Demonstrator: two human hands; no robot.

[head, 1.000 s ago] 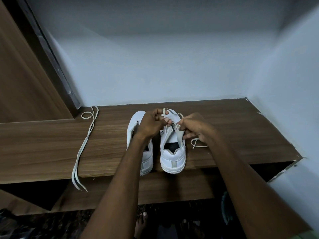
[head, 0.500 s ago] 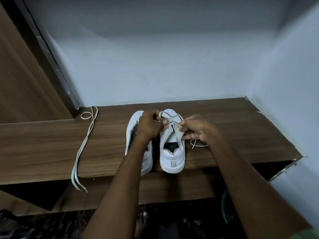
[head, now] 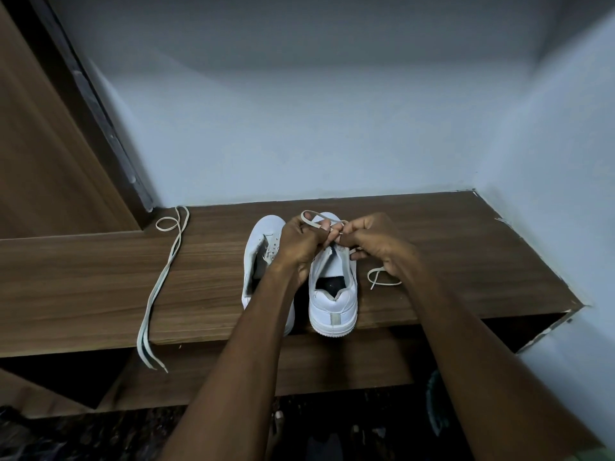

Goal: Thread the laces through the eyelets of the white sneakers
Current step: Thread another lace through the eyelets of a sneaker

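Two white sneakers stand side by side, heels toward me, on a wooden shelf [head: 466,247]. The left sneaker [head: 261,257] has bare eyelets. Over the right sneaker [head: 332,304], my left hand [head: 301,242] and my right hand [head: 372,241] meet above its eyelet rows. Both pinch a white lace [head: 316,218] that loops up over the toe. The lace's free end [head: 382,279] lies curled on the shelf to the right of the shoe. My fingers hide the eyelets being worked.
A second white lace [head: 163,277] lies stretched on the shelf at the left, its ends hanging over the front edge. Pale walls close the back and right. A wooden panel [head: 50,144] stands at the left. A lower shelf sits beneath.
Both hands have moved up toward the toe of the right sneaker and closer together. The lace loop now rises above the toe.
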